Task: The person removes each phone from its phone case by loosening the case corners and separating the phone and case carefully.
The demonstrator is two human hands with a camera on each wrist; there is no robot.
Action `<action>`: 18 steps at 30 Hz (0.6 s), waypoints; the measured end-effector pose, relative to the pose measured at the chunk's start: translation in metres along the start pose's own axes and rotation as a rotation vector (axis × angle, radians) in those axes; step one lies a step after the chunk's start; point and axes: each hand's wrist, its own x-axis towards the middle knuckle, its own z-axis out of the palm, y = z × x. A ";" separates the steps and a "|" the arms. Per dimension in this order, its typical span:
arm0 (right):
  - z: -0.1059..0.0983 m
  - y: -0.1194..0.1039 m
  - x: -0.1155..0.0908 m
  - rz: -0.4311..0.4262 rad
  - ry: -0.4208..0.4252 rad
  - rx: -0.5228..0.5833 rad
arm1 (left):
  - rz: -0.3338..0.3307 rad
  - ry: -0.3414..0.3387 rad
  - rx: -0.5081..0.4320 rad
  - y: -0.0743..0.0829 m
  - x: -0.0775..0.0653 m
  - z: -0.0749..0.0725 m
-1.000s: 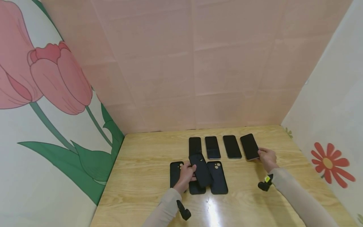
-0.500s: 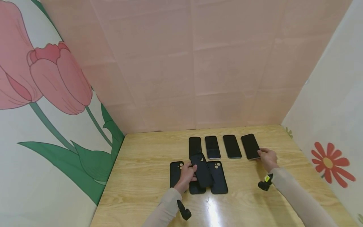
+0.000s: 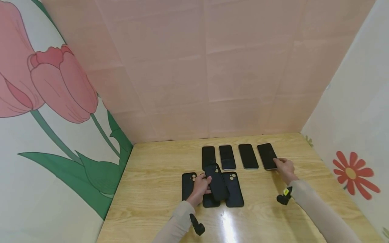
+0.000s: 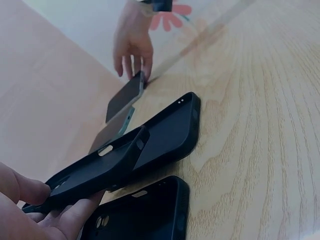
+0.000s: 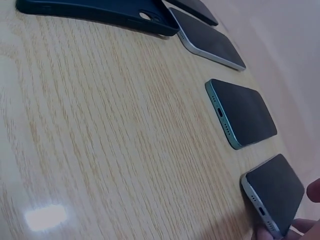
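Observation:
My left hand (image 3: 200,187) grips a black phone case (image 3: 216,184) by its left side. In the left wrist view the thumb (image 4: 34,191) lies on the case's edge and the fingers are under it. That raised case overlaps a second case (image 3: 211,201) and a third case (image 3: 234,190) lying on the table. My right hand (image 3: 285,168) pinches the lower right corner of the rightmost smartphone (image 3: 266,156), which has a dark screen facing up. In the right wrist view this phone (image 5: 276,192) shows a pale frame and a charging port, with fingers at its near corner.
Three more smartphones lie in a row to the left: one with a green frame (image 3: 248,156), another (image 3: 227,157), and the leftmost (image 3: 208,155). A further black case (image 3: 188,185) lies beside my left hand. The wooden table (image 3: 152,175) meets a pink-covered wall (image 3: 170,84) behind.
My right hand and its smartphone have shifted only slightly; the phone's near end sits a little farther back, and the thumb reaches further over it. My left hand holds the case almost still.

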 end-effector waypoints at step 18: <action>0.008 -0.010 -0.004 0.047 0.085 -0.064 | -0.019 -0.005 0.013 -0.007 0.003 0.002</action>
